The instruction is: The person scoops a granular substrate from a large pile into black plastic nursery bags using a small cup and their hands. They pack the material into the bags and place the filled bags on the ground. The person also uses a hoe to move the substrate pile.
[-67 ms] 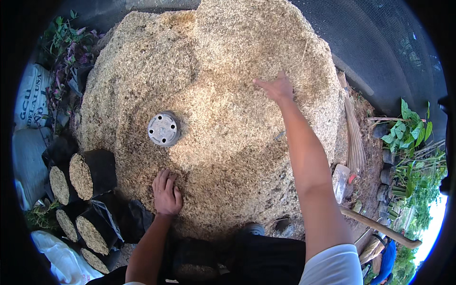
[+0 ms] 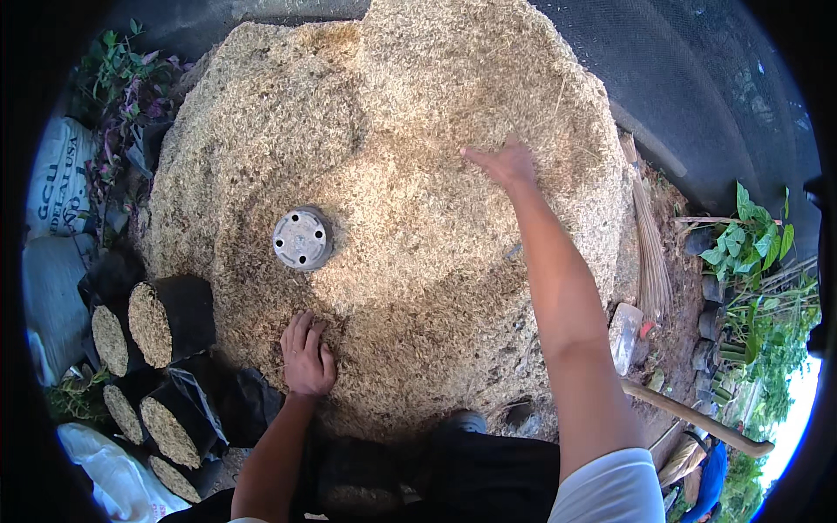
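The big heap of dry husks (image 2: pixel 410 174) fills most of what you see, and it is loose, so it could slide down on you if you dig too low on the far side. Your right hand (image 2: pixel 501 163) is stretched far out on the heap with its fingers spread flat, holding nothing. Leaning that far could make you tip forward. Your left hand (image 2: pixel 307 353) rests flat on the near slope, fingers together, also holding nothing. The round grey pot (image 2: pixel 302 238) lies bottom up on the husks, between your hands and closer to the left one. Sliding husks could bury it or roll it away.

The heap sits on bare ground outdoors. Black bags filled with husks (image 2: pixel 157 322) lie at your left, close to the heap. A wooden handle (image 2: pixel 697 423) lies low on your right, near green plants (image 2: pixel 741 240), and you could trip on it
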`<state>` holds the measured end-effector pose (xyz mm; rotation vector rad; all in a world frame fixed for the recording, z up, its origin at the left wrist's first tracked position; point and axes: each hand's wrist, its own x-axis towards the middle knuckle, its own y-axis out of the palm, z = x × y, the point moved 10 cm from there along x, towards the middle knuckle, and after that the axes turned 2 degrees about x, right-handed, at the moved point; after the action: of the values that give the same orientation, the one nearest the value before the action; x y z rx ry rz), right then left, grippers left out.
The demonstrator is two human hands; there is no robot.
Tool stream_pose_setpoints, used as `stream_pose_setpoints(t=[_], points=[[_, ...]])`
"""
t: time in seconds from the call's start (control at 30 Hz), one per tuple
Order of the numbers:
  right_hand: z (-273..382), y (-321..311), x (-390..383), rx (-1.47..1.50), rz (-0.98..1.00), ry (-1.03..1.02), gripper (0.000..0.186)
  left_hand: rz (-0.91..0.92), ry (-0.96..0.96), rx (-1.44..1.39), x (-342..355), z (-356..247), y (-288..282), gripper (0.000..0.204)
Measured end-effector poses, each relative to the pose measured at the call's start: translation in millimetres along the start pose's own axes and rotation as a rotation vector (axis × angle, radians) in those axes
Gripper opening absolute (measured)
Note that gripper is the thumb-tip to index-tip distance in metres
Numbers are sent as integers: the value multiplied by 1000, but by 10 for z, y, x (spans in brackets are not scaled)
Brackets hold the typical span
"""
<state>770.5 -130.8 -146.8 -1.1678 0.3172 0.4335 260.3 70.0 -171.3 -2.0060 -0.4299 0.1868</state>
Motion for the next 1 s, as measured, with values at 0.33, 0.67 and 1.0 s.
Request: stream_pose_setpoints(t=[0.33,0.67,1.0], points=[[192,462,-490,-11,304,-182,143,-11,-2,7,18,51,20,47],[-355,-558,-440,-244,-180,-87,110,-21,0,-16,60,26,-35,46],[-571,-257,82,-68,-151,32,127,6,-37,0,56,29,25,43]])
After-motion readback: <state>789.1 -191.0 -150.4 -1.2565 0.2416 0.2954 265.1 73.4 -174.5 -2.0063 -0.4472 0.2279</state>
